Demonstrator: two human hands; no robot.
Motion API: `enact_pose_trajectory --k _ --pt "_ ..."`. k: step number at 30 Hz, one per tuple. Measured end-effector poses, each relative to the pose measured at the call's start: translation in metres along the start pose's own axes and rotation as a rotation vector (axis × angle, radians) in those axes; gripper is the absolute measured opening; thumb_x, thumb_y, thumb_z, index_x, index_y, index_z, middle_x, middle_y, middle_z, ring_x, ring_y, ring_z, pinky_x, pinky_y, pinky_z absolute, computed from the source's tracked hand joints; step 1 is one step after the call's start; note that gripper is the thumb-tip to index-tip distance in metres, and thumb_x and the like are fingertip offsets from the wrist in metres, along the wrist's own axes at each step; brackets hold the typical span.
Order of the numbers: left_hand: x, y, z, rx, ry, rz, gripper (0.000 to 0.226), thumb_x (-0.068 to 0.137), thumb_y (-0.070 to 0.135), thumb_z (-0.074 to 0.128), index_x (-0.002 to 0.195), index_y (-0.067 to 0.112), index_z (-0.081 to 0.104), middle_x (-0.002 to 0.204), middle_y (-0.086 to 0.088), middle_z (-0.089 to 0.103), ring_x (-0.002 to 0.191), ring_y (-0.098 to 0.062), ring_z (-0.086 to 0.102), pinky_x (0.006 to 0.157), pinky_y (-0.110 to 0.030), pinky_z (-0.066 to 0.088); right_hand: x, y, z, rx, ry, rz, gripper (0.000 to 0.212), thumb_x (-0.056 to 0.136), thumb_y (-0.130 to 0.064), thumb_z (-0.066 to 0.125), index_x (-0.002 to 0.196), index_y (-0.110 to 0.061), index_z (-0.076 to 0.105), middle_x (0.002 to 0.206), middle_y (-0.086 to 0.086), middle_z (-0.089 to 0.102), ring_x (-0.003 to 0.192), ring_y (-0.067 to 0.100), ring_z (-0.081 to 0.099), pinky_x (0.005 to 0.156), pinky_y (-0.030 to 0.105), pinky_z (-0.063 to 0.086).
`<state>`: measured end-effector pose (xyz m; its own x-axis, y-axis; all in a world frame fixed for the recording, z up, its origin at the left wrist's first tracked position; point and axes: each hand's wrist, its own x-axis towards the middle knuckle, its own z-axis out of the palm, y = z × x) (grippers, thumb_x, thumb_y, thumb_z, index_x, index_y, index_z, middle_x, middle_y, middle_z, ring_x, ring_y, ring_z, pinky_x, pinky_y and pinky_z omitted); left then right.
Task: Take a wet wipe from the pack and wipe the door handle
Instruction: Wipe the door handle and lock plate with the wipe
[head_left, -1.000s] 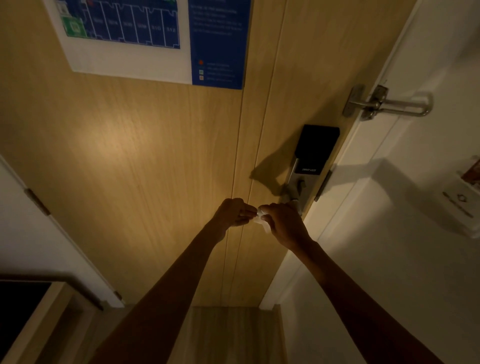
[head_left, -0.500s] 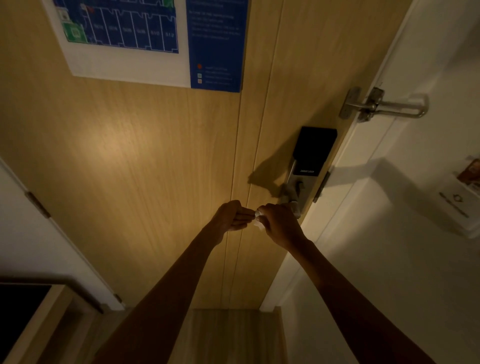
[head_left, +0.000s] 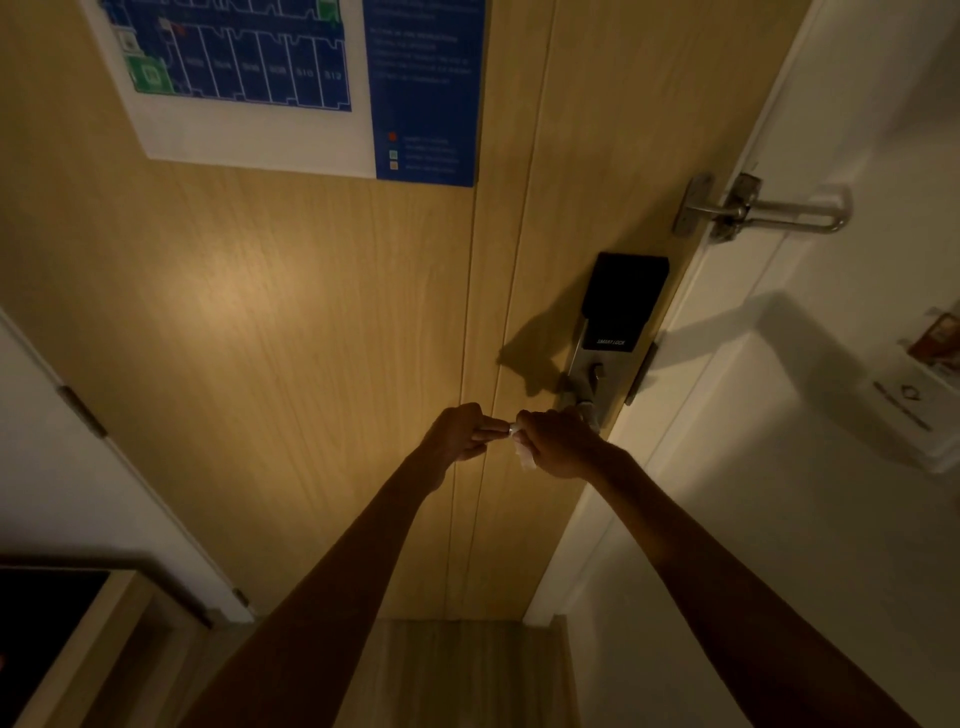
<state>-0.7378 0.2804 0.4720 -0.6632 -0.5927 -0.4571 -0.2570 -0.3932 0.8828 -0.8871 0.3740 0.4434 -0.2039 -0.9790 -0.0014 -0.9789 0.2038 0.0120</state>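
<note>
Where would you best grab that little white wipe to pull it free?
Pinch the loose white end of the wipe hanging below the right hand, coming from the left, where the left hand is; the rest is bunched inside the fist.

Just below the lock (head_left: 618, 312) on the door (head_left: 311, 338), the right hand (head_left: 563, 447) grips a white wipe (head_left: 524, 454). The left hand (head_left: 462, 434), left of the lock, pinches its top corner. The handle is mostly hidden behind the right hand.

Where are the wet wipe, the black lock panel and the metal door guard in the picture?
wet wipe (head_left: 523, 451), head view, on the white fold below the right hand.
black lock panel (head_left: 621, 301), head view, on the middle of its dark face.
metal door guard (head_left: 789, 214), head view, on its swing bar.
</note>
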Motion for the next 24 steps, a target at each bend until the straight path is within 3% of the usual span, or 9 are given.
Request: enact_pose_trajectory --k 1,3,7,11,15,18,20,24 --pt "0.0 0.001 0.0 -0.014 -0.002 -0.017 0.04 0.092 0.009 0.036 0.115 -0.01 0.062 0.106 -0.012 0.071 0.103 -0.018 0.066 0.09 -0.025 0.048 0.003 -0.001 -0.005 0.035 -0.078 0.03 0.028 0.102 -0.03 0.038 0.121 -0.012 0.047 0.099 0.007 0.065 0.088 0.022 0.063 0.08 0.033 0.039" --pt "-0.002 0.003 0.002 -0.037 -0.005 -0.045 0.039 0.091 0.007 0.035 0.116 -0.01 0.06 0.117 -0.017 0.067 0.114 -0.022 0.062 0.097 -0.03 0.046 0.002 -0.004 -0.005 0.024 -0.055 0.039 0.027 0.102 -0.03 0.038 0.119 -0.012 0.048 0.098 0.006 0.065 0.087 0.022 0.063 0.079 0.033 0.04" --pt "0.001 0.0 0.0 -0.016 -0.014 -0.03 0.04 0.088 0.01 0.038 0.113 -0.007 0.064 0.112 -0.014 0.071 0.11 -0.019 0.065 0.101 -0.031 0.047 -0.01 -0.006 0.029 -0.086 0.306 -0.025 0.021 0.095 -0.03 0.053 0.104 -0.01 0.055 0.083 0.006 0.065 0.072 0.021 0.064 0.073 0.033 0.05" --pt "0.0 -0.001 0.0 -0.017 -0.002 -0.028 0.038 0.086 0.009 0.042 0.112 -0.006 0.065 0.1 -0.014 0.071 0.098 -0.017 0.065 0.102 -0.033 0.047 -0.008 0.0 0.044 -0.129 0.414 -0.016 0.026 0.092 -0.031 0.059 0.106 -0.01 0.055 0.083 0.006 0.065 0.072 0.019 0.064 0.071 0.032 0.054" --pt "-0.002 0.0 0.002 -0.031 0.0 -0.029 0.039 0.087 0.01 0.039 0.111 -0.006 0.066 0.112 -0.016 0.069 0.105 -0.019 0.064 0.104 -0.033 0.045 -0.003 0.004 0.027 -0.073 0.189 -0.067 0.026 0.098 -0.028 0.049 0.118 -0.011 0.051 0.094 0.006 0.066 0.083 0.021 0.065 0.078 0.032 0.048" --pt "-0.005 0.001 0.003 -0.022 -0.009 -0.038 0.041 0.087 0.01 0.037 0.111 -0.004 0.067 0.114 -0.015 0.069 0.114 -0.021 0.061 0.105 -0.033 0.044 0.006 0.004 -0.002 0.109 -0.132 -0.006 0.026 0.102 -0.025 0.04 0.123 -0.011 0.048 0.094 0.006 0.062 0.082 0.02 0.061 0.07 0.029 0.04" --pt "-0.008 0.002 0.005 -0.013 -0.014 -0.038 0.042 0.086 0.01 0.037 0.111 -0.003 0.067 0.11 -0.014 0.069 0.115 -0.021 0.061 0.105 -0.032 0.044 0.009 0.003 -0.009 0.147 -0.182 0.003 0.026 0.102 -0.024 0.039 0.123 -0.011 0.048 0.09 0.006 0.06 0.078 0.019 0.057 0.064 0.029 0.037" --pt "-0.008 -0.001 0.004 -0.02 -0.015 -0.022 0.041 0.087 0.012 0.036 0.107 -0.001 0.07 0.103 -0.01 0.071 0.112 -0.019 0.063 0.103 -0.032 0.045 -0.006 0.0 0.022 -0.064 0.202 -0.031 0.019 0.096 -0.024 0.054 0.111 -0.012 0.054 0.088 0.005 0.067 0.076 0.02 0.066 0.067 0.03 0.046"
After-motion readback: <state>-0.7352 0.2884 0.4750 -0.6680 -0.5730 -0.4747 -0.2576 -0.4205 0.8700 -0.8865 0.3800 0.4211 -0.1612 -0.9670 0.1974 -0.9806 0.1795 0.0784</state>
